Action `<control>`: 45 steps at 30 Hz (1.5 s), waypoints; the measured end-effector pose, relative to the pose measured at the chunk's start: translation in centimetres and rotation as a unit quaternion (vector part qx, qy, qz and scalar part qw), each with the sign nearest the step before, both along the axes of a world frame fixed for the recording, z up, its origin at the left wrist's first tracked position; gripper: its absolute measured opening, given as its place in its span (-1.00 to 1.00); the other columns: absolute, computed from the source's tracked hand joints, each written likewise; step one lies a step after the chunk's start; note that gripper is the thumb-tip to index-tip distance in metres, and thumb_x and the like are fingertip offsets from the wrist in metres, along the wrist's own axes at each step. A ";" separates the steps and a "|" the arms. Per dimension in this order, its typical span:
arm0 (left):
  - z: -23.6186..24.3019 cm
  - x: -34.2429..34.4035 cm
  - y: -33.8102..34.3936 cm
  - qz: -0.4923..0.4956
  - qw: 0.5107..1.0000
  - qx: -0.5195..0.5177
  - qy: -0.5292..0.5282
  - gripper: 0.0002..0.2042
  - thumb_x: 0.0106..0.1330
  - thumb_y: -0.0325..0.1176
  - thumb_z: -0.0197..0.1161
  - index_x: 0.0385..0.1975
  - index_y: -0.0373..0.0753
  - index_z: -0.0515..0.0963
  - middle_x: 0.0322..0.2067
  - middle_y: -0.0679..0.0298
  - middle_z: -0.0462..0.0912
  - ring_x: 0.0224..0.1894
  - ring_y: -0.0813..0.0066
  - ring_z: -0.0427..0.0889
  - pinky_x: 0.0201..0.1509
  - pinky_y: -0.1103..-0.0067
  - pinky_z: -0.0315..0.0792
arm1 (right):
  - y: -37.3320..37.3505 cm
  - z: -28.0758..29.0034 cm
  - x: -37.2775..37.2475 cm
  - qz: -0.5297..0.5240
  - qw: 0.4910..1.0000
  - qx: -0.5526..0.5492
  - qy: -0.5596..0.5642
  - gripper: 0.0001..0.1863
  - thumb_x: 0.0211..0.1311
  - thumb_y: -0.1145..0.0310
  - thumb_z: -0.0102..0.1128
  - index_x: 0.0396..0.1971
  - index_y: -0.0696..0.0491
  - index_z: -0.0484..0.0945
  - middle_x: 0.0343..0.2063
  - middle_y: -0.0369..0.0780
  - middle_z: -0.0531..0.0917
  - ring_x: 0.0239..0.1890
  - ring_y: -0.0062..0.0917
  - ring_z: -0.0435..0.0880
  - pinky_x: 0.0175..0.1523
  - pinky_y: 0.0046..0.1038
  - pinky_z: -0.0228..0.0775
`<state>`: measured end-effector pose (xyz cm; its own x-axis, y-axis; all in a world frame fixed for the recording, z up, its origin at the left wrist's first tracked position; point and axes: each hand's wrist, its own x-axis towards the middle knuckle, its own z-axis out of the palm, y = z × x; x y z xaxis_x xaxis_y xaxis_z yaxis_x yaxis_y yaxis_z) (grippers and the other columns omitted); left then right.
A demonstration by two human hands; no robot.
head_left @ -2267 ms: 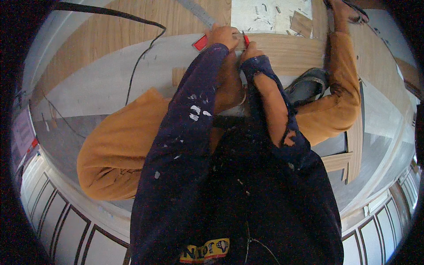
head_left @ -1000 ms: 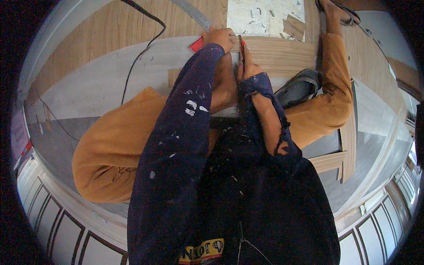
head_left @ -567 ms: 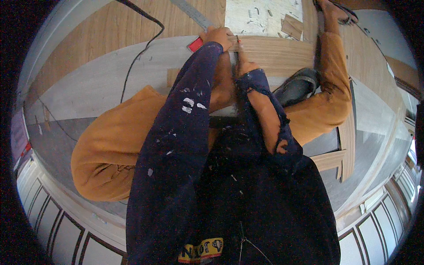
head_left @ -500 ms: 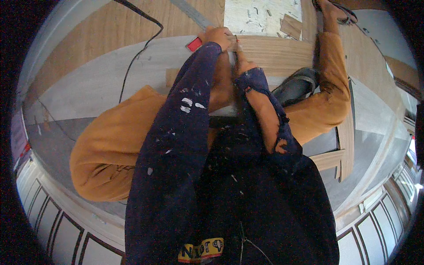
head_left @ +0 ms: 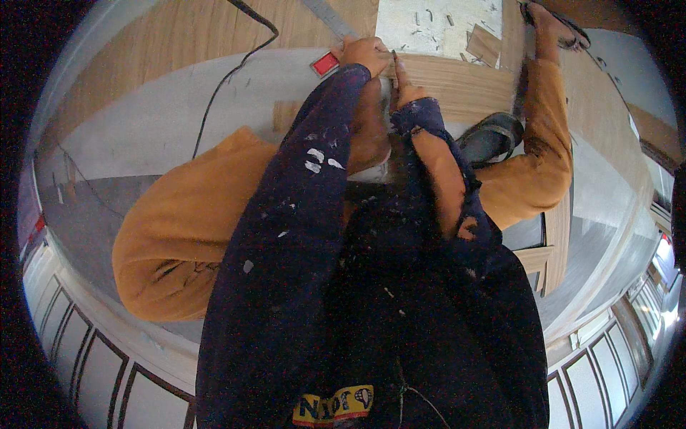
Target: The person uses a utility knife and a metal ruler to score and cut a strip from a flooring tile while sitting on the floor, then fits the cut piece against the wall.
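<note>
My left hand is closed over the lower end of a steel ruler, which slants down from the top edge onto the wood-grain board. A small red block with a pale edge lies against that hand's left side; I cannot tell whether it joins the ruler. Just right of it, my right hand has its index finger stretched forward along something thin and dark, too small to name. Both hands meet at the left end of a wood-grain strip.
A white panel carries several small scraps and a brown offcut. A black cable runs along the left. A dark sandal lies by my bent right leg. Cut wood-grain frame pieces lie to the right.
The view has shifted slightly, so the hands and board appear a little higher and further right. Both hands keep nearly the same place at the strip's end.
</note>
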<state>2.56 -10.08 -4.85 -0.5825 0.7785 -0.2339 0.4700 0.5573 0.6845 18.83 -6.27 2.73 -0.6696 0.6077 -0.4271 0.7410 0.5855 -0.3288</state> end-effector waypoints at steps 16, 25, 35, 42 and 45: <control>-0.6 -0.6 1.3 -0.031 0.999 -0.026 0.029 -0.78 0.03 -0.10 0.35 -0.34 0.03 0.74 -0.26 0.28 0.75 0.04 0.13 0.50 0.18 0.32 0.34 | 1.9 0.5 -1.3 0.001 0.998 0.031 -0.060 -0.27 0.27 0.25 0.08 0.43 -0.45 0.07 -0.28 0.13 0.67 -0.21 0.12 0.67 -0.11 0.05 0.53; 4.3 2.1 0.6 -0.012 0.992 -0.069 0.107 -0.82 0.06 -0.13 0.33 -0.34 0.10 0.74 -0.26 0.35 0.75 0.06 0.14 0.48 0.18 0.28 0.32 | 1.1 2.8 -0.3 -0.030 0.999 0.002 -0.022 -0.29 0.29 0.22 0.07 0.42 -0.45 0.09 -0.20 0.15 0.66 -0.12 0.06 0.66 -0.03 0.00 0.50; 3.4 2.6 0.5 0.011 0.995 -0.055 0.086 -0.84 0.05 -0.19 0.38 -0.34 0.11 0.73 -0.22 0.36 0.74 0.10 0.20 0.47 0.30 0.07 0.05 | 2.2 5.4 1.3 0.022 0.999 -0.002 -0.038 -0.25 0.20 0.28 0.18 0.41 -0.35 0.16 0.01 0.00 0.62 0.02 -0.02 0.61 0.07 -0.13 0.51; 3.6 2.5 0.3 0.021 0.992 -0.092 0.080 -0.81 0.11 -0.25 0.35 -0.26 0.16 0.72 -0.20 0.34 0.73 0.11 0.22 0.45 0.26 0.05 0.01 | 0.2 4.6 2.6 -0.018 0.995 0.007 0.096 -0.25 0.17 0.44 0.14 0.40 -0.26 0.21 -0.02 -0.01 0.63 -0.19 0.00 0.68 -0.13 -0.12 0.57; 4.4 2.4 0.8 0.018 0.993 -0.087 0.082 -0.79 0.10 -0.26 0.33 -0.25 0.16 0.72 -0.19 0.33 0.74 0.12 0.22 0.44 0.27 0.03 0.00 | 0.6 1.7 2.8 -0.047 0.994 0.003 0.103 -0.24 0.17 0.42 0.13 0.41 -0.29 0.19 -0.09 0.01 0.65 -0.29 0.05 0.68 -0.20 -0.05 0.56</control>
<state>4.94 -9.24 -0.49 -0.6499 0.7132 -0.2627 0.5448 0.6782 0.4932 21.66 -5.64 4.44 -0.6824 0.6737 -0.2836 0.7101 0.5190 -0.4759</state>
